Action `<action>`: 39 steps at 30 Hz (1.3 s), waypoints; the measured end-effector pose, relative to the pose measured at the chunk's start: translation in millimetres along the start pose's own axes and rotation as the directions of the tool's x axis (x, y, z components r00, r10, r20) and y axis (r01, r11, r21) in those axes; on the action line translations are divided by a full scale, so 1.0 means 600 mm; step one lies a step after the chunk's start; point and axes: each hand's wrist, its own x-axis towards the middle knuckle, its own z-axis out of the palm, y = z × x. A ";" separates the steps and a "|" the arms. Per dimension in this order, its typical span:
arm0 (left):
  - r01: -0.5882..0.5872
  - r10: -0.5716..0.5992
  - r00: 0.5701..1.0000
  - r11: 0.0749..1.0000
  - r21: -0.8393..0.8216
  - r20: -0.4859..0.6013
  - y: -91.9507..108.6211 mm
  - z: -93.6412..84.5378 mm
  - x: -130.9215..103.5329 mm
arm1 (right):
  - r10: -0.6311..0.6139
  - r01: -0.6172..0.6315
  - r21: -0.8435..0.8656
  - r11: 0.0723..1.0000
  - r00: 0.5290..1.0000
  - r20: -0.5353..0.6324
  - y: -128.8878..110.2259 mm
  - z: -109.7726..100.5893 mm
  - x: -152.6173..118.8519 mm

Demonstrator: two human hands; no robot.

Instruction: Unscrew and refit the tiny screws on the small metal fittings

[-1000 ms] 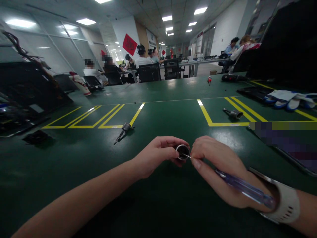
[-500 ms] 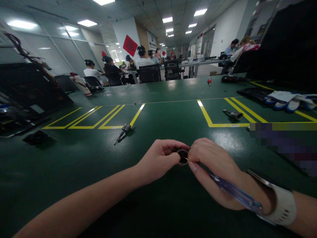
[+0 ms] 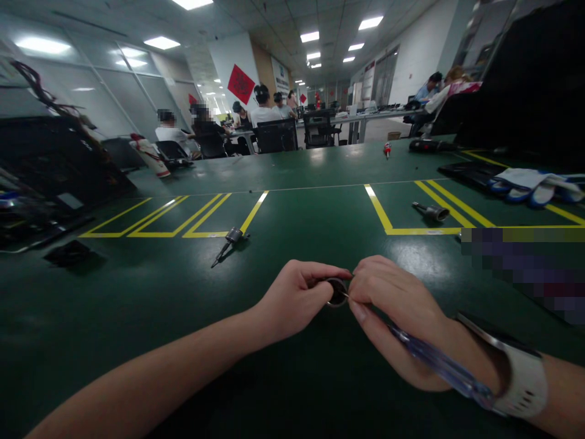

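My left hand (image 3: pixel 292 299) is closed round a small hollow round metal part (image 3: pixel 337 303), its shiny rim turned towards me. Fingers hide most of this part's body. In my right hand (image 3: pixel 397 305) is a screwdriver (image 3: pixel 439 360) with a clear purplish handle, lying back along the palm towards the wrist. Its thin tip points into the mouth of the round part; whether it touches the inside I cannot tell. Beyond my left hand, a metal piece with a long pointed shank (image 3: pixel 232 239) lies on the green table (image 3: pixel 301 225).
To the right lie a cup-shaped metal piece with a shank (image 3: pixel 432 211) and white-blue gloves (image 3: pixel 532 184). Farther back are a small red tool (image 3: pixel 387 149) and a dark tool (image 3: pixel 432 146). A black object (image 3: pixel 70 253) lies left. Yellow tape (image 3: pixel 425 231) marks the table.
Both hands keep their grips and have barely shifted. The screwdriver's handle end has swung slightly down and right.
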 end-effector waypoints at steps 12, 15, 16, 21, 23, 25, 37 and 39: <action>0.011 -0.011 1.000 0.999 0.033 0.006 0.001 -0.001 -0.001 | 0.031 -0.031 0.006 0.999 0.999 0.029 -0.002 0.001 -0.001; 0.023 -0.023 1.000 0.999 0.030 -0.008 0.002 0.000 0.000 | 0.019 -0.019 0.013 1.000 1.000 0.020 -0.001 0.001 -0.003; 0.028 -0.028 1.000 0.999 0.031 -0.013 0.002 0.000 0.000 | 0.015 -0.015 0.013 1.000 1.000 0.017 0.000 0.001 -0.003; 0.027 -0.027 1.000 0.999 0.038 0.007 0.000 0.000 0.000 | 0.029 -0.029 -0.013 1.000 0.999 0.030 -0.001 0.001 0.000; 0.032 -0.032 0.999 0.999 0.031 0.006 -0.002 -0.001 0.001 | 0.039 -0.038 -0.019 0.999 0.998 0.040 -0.001 0.002 0.000; 0.034 -0.034 0.999 0.999 0.022 0.005 -0.004 -0.002 0.002 | 0.050 -0.049 -0.018 0.999 0.997 0.051 0.000 0.004 -0.001; 0.043 -0.043 0.999 0.999 -0.009 0.011 -0.007 -0.002 0.002 | 0.103 -0.104 0.038 0.994 0.994 0.025 0.002 0.000 -0.007; 0.040 -0.040 0.999 0.999 -0.024 0.014 -0.007 -0.002 0.002 | 0.128 -0.130 0.047 0.990 0.991 0.032 0.002 0.000 -0.008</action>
